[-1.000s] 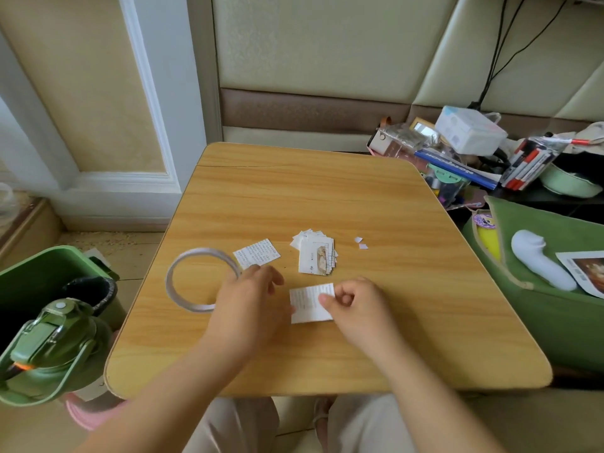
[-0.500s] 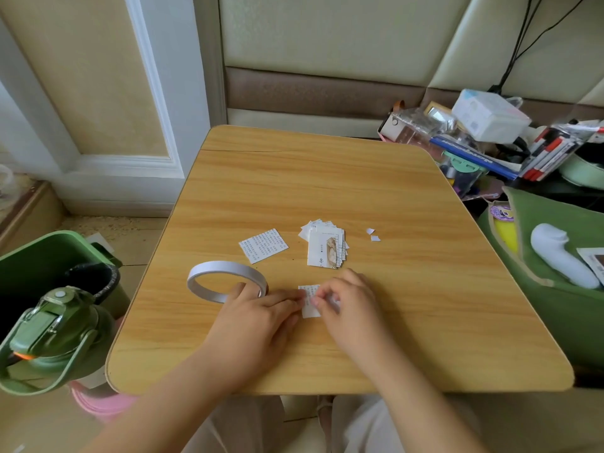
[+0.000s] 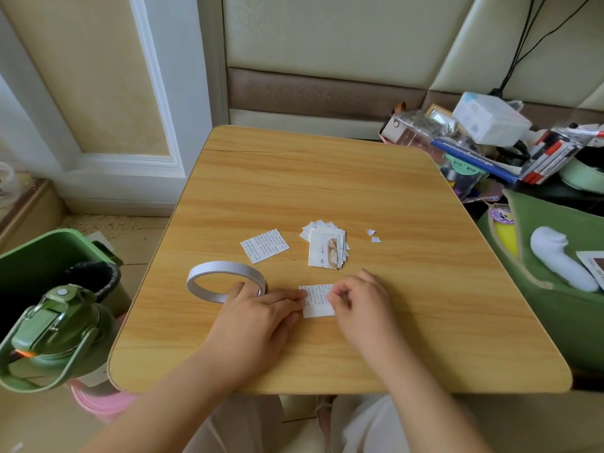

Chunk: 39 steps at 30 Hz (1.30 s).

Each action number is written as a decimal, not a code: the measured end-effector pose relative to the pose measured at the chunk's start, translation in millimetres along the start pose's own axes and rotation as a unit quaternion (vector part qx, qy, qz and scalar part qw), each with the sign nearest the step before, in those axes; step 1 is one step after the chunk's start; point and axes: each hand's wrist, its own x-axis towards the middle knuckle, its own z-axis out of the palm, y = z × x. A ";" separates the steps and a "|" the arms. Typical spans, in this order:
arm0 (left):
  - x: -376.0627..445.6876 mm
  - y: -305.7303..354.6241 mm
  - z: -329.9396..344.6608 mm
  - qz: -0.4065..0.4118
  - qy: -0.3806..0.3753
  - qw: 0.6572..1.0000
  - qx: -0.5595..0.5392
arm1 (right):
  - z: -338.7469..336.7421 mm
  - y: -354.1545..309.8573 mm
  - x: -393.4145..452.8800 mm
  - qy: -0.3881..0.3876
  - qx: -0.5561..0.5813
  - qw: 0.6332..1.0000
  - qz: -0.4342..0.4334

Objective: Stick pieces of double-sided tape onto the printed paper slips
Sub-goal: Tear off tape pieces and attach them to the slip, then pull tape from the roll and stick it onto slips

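A printed paper slip [image 3: 316, 302] lies flat on the wooden table [image 3: 327, 178] between my hands. My left hand [image 3: 258, 313] has its fingertips on the slip's left edge. Its thumb is hooked inside the white roll of double-sided tape [image 3: 209, 273], which stands tilted against it. My right hand [image 3: 361, 302] has curled fingers that pinch at the slip's right edge; what is under them is hidden. Another printed slip [image 3: 264, 245] lies behind the roll, and a stack of slips [image 3: 327, 248] sits behind my right hand.
Two tiny paper scraps [image 3: 373, 236] lie right of the stack. A green bin [image 3: 39, 256] and a green bottle [image 3: 55, 331] stand at the table's left. Stationery clutter [image 3: 474, 145] and a green bag [image 3: 549, 273] crowd the right side.
My left hand has drawn the tape roll right, up to the slip. Both hands have closed in over the slip and now touch its two edges.
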 end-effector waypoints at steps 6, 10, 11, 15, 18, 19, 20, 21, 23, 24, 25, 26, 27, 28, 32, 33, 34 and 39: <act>0.6 0.8 0.9 0.003 0.003 1.000 0.004 | -7.8 -3.2 5.4 -0.014 -0.033 0.998 -0.046; -0.5 -0.5 1.0 0.001 0.004 1.000 0.004 | 8.9 -14.9 2.3 -0.027 0.001 0.998 -0.055; -0.5 -0.7 1.3 0.000 0.006 1.000 0.002 | 6.9 -10.4 2.0 -0.024 0.008 0.999 -0.038; 0.1 0.6 2.4 0.001 0.014 1.000 -0.004 | -13.7 11.9 3.4 -0.010 -0.031 0.999 0.014; 0.1 0.6 2.4 0.001 0.014 1.000 0.001 | -14.2 2.2 6.9 -0.017 -0.063 0.997 -0.029; -0.4 0.3 2.4 0.003 0.013 1.000 0.003 | -8.8 -4.5 7.2 -0.023 -0.052 0.997 -0.049; -1.0 -0.4 2.6 0.005 0.014 1.000 0.006 | -2.0 -11.0 6.7 -0.030 -0.037 0.997 -0.065; -1.2 -0.9 2.6 0.007 0.013 1.000 0.006 | 4.4 -15.9 5.3 -0.036 -0.021 0.997 -0.071; -1.5 -1.2 2.6 0.007 0.010 1.000 0.004 | 10.4 -16.2 1.6 -0.041 0.015 0.998 -0.048; -1.4 -1.2 2.5 0.005 0.011 1.000 0.004 | 8.2 -11.6 1.0 -0.040 0.021 0.998 -0.031; -1.0 -0.9 2.6 0.004 0.013 1.000 0.006 | 3.5 -4.9 0.7 -0.036 0.014 0.999 -0.017; -0.6 -0.3 2.4 0.003 0.014 1.000 0.007 | -2.8 2.1 0.5 -0.030 0.001 1.000 -0.005; -0.5 0.1 2.4 0.002 0.015 1.000 0.006 | -9.3 8.6 0.9 -0.026 -0.011 1.000 0.004; -0.3 0.5 2.3 0.002 0.016 1.000 0.006 | -15.0 12.8 1.8 -0.026 -0.027 0.999 0.004; -0.3 0.8 1.5 0.007 0.013 1.000 0.013 | -13.4 -0.7 7.6 -0.040 -0.055 0.997 -0.041; -0.5 0.4 1.5 0.007 0.013 1.000 0.016 | -6.9 -6.9 8.0 -0.044 -0.035 0.997 -0.051; -0.4 0.2 1.4 0.007 0.012 1.000 0.020 | 0.0 -12.2 6.8 -0.049 -0.017 0.997 -0.056; 0.8 2.2 -1.5 0.017 0.012 0.999 0.038 | -0.4 3.6 0.4 -0.025 0.020 0.999 0.003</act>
